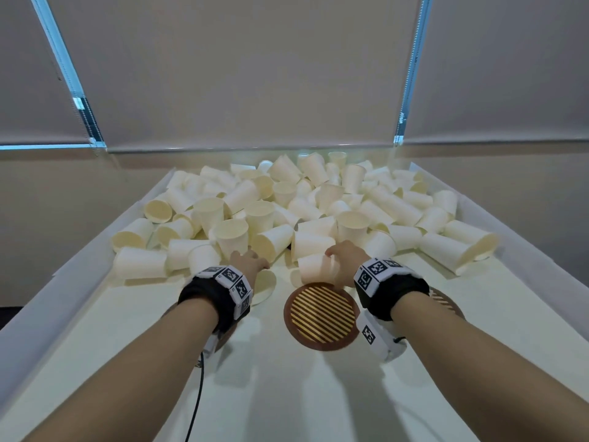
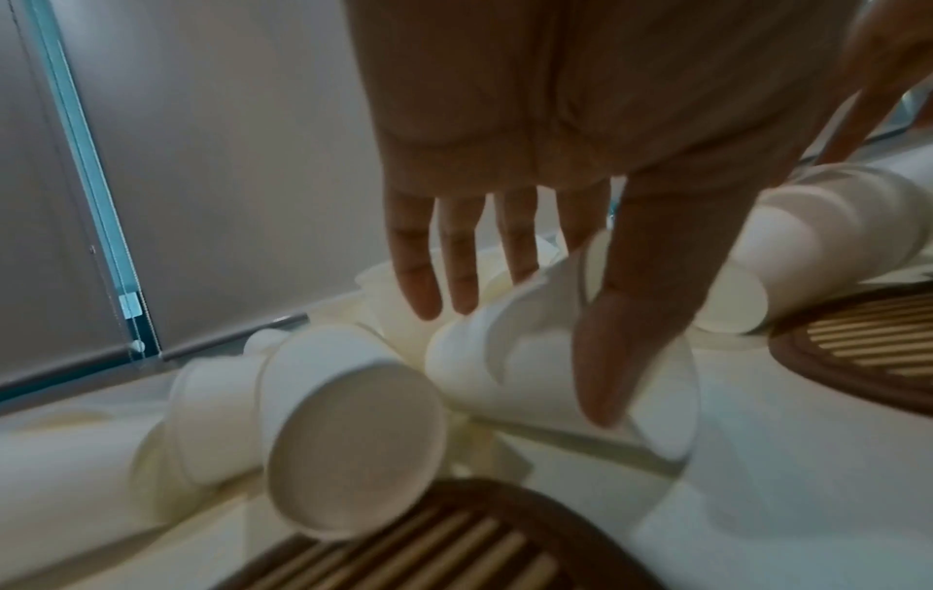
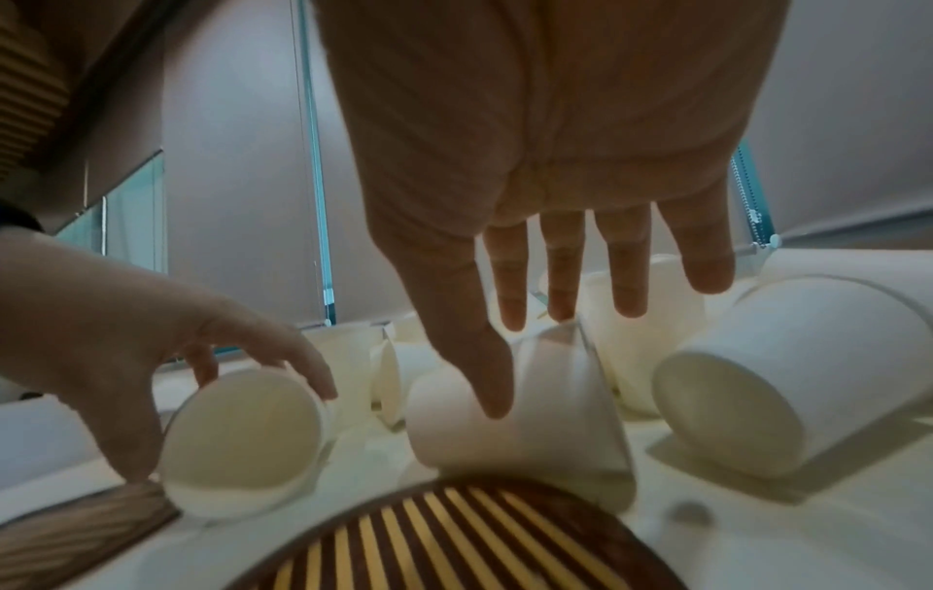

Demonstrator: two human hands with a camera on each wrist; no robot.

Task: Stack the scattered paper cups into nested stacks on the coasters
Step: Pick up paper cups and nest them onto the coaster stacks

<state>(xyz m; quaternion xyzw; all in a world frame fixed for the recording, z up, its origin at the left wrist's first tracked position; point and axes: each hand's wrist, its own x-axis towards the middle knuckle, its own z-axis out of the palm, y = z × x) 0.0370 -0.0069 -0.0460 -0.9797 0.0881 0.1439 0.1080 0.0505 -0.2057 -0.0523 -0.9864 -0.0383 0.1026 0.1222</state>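
On the left, the left hand curls its fingers and thumb round a cup lying on its side at the pile's near edge. In the middle, the striped coaster is bare, so I judge stacking has not begun. To the right, the right hand closes fingers and thumb over another tipped cup, and the whole heap of paper cups on the table awaits.

cups: cream white outside, pale yellow-cream inside
coaster: dark brown rim, centre striped brown and pale gold on the diagonal
table: off-white
wristbands: black, with white blocks bearing black-and-white square marker patterns
blinds: plain grey-beige
window frame: light blue strips between blinds
cable: black
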